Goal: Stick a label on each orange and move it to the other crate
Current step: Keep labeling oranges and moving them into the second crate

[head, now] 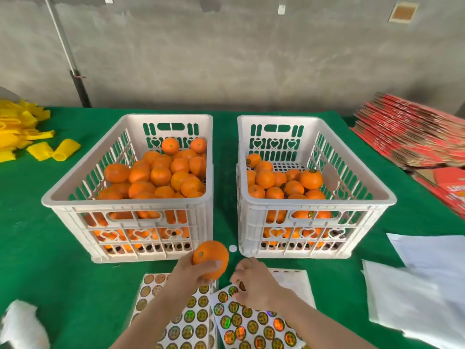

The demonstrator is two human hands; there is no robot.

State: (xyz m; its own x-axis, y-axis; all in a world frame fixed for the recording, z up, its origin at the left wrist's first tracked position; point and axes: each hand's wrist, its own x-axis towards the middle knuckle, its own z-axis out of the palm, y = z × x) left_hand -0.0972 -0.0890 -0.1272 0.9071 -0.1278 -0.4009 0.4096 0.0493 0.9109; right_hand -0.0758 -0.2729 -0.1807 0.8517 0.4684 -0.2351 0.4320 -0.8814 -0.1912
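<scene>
Head view, the only one I have. My left hand (187, 272) grips one orange (210, 259), fingers wrapped under and around it. It holds the fruit above the table (37, 248), just in front of the gap between the two crates, with the stem end tipped up and left. I judge it is held that way so a bare patch of peel faces the other hand.

My right hand (251, 283) is curled down on the top edge of the label sheet (254, 321), fingertips pinching at a label (242, 286). I read that as peeling one free, though blur hides the exact grip.

The sheet is glossy, with rows of round holographic stickers. A second sheet (151, 293) lies beside it under my left forearm.

The left crate (125, 201) is white slotted plastic, heaped with dimpled, unlabelled fruit. The right crate (314, 203) is its twin, less full, and several oranges in it show dark stickers, so that is the destination.
</scene>
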